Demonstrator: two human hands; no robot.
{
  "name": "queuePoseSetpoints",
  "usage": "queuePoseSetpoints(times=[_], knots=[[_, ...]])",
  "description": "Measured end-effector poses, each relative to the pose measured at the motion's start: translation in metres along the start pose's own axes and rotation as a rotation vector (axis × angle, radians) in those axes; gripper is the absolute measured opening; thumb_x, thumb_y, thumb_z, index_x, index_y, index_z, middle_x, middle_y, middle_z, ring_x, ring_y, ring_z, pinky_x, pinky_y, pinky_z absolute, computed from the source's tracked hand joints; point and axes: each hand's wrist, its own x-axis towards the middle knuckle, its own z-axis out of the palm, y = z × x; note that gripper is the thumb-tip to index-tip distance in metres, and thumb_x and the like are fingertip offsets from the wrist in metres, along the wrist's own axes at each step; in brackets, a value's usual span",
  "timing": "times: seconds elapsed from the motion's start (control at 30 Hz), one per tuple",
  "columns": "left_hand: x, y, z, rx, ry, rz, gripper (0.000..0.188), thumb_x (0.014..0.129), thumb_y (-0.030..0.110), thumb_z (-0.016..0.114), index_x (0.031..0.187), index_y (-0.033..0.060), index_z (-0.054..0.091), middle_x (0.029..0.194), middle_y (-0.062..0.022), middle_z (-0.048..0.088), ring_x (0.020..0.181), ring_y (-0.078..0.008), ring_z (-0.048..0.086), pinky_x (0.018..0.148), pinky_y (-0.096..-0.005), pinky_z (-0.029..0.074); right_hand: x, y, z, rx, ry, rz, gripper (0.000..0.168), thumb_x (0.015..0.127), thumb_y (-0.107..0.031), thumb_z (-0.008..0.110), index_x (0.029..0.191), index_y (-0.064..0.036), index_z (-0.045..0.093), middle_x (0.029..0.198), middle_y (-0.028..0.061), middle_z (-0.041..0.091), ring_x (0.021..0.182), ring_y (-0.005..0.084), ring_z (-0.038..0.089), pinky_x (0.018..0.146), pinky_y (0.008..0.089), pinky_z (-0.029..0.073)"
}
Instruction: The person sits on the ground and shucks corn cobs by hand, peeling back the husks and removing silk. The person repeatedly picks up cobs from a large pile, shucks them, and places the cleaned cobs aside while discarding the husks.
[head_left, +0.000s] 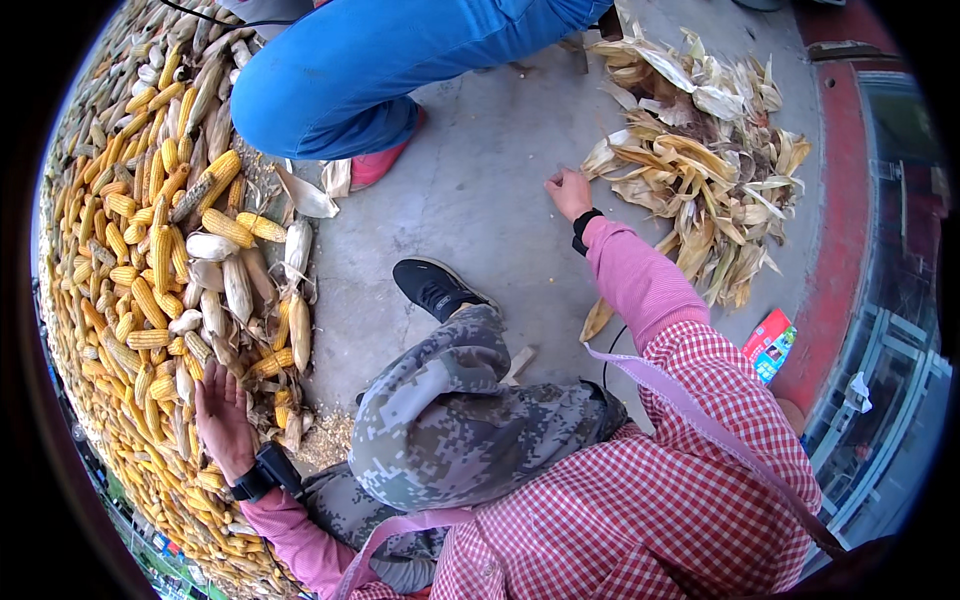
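My left hand is at the near right side of a large heap of corn cobs, palm turned up and fingers apart, holding nothing. Husked yellow ears and dry ears still in pale husks lie just beyond its fingertips. My right hand is stretched out over the concrete floor, with its fingers curled in and nothing visible in them. Right beside it is the left edge of a pile of dry corn husks; one husk tip reaches close to the knuckles.
Across from me is another person's leg in blue trousers with a red shoe. Loose kernels lie by my knee. A piece of wood is near my leg. A colourful printed packet lies by the red door sill.
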Motion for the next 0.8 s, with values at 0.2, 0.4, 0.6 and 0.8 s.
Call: queuePoseSetpoints(times=[0.2, 0.4, 0.6, 0.8], knots=[[-0.003, 0.001, 0.009, 0.019, -0.008, 0.013, 0.052, 0.106, 0.038, 0.04, 0.143, 0.0025, 0.046, 0.135, -0.0113, 0.058, 0.118, -0.0193, 0.056, 0.101, -0.0322, 0.043, -0.049, 0.107, 0.002, 0.211, 0.229, 0.249, 0.022, 0.085, -0.014, 0.069, 0.098, 0.003, 0.071, 0.078, 0.011, 0.073, 0.063, 0.0157, 0.068, 0.062, 0.0301, 0.054], [-0.001, -0.001, 0.003, 0.013, -0.074, 0.005, 0.051, 0.106, 0.037, 0.041, 0.143, 0.0032, 0.047, 0.134, -0.0101, 0.058, 0.115, -0.0181, 0.056, 0.098, -0.0314, 0.045, -0.049, 0.142, -0.028, 0.089, 0.246, 0.384, 0.022, 0.083, -0.017, 0.072, 0.098, -0.001, 0.075, 0.077, 0.0102, 0.073, 0.067, 0.0176, 0.069, 0.067, 0.0318, 0.054], [-0.004, -0.003, 0.009, 0.029, -0.041, 0.02, 0.051, 0.106, 0.036, 0.041, 0.143, 0.0029, 0.047, 0.135, -0.0107, 0.058, 0.116, -0.0184, 0.056, 0.099, -0.0321, 0.044, -0.056, 0.109, -0.05, -0.148, 0.214, 0.299, 0.021, 0.081, -0.02, 0.072, 0.098, -0.008, 0.077, 0.086, 0.0148, 0.073, 0.079, 0.0311, 0.071, 0.077, 0.0392, 0.055], [-0.005, -0.003, 0.014, 0.024, -0.011, -0.001, 0.051, 0.105, 0.035, 0.042, 0.144, 0.002, 0.046, 0.137, -0.0118, 0.056, 0.119, -0.0196, 0.054, 0.103, -0.0335, 0.041, -0.057, 0.101, -0.042, -0.153, 0.192, 0.27, 0.019, 0.078, -0.019, 0.071, 0.09, -0.005, 0.074, 0.086, 0.0162, 0.073, 0.081, 0.0319, 0.07, 0.077, 0.0393, 0.055]])
